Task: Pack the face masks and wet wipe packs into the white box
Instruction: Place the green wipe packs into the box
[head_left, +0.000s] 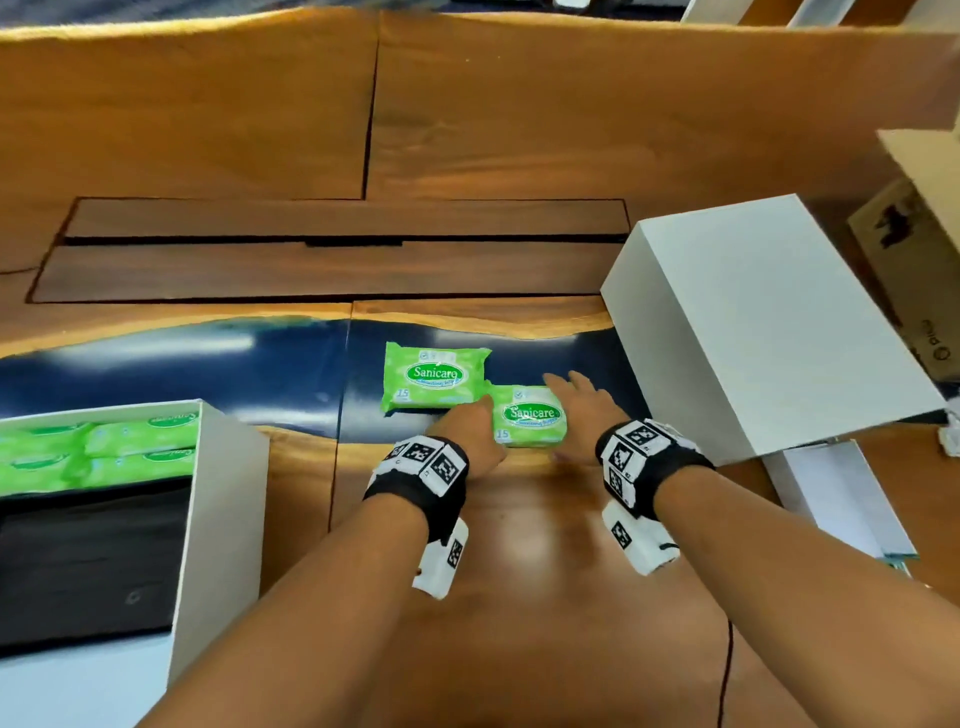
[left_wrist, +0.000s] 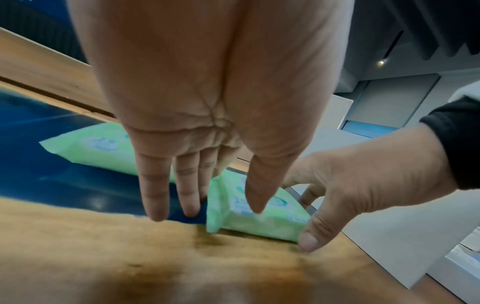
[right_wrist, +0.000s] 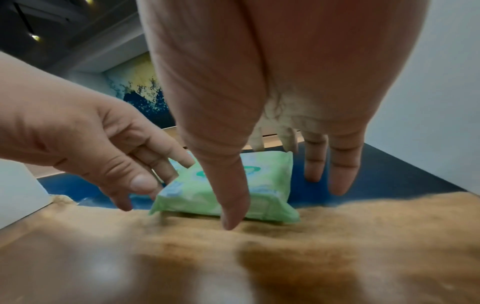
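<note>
Two green Sanicare wet wipe packs lie on the table's dark blue strip. The farther pack lies untouched. My hands flank the nearer pack. My left hand stands at its left end with straight fingers, thumb over the pack. On the other side, my right hand has relaxed fingers and its thumb by the near right corner. Neither hand grips it. The white box at the left holds several green packs and black face masks.
A large white lid lies upside down at the right, close to my right hand. Behind it stands a cardboard box. A flat white piece lies at the near right. A dark recessed panel crosses the wooden table farther back.
</note>
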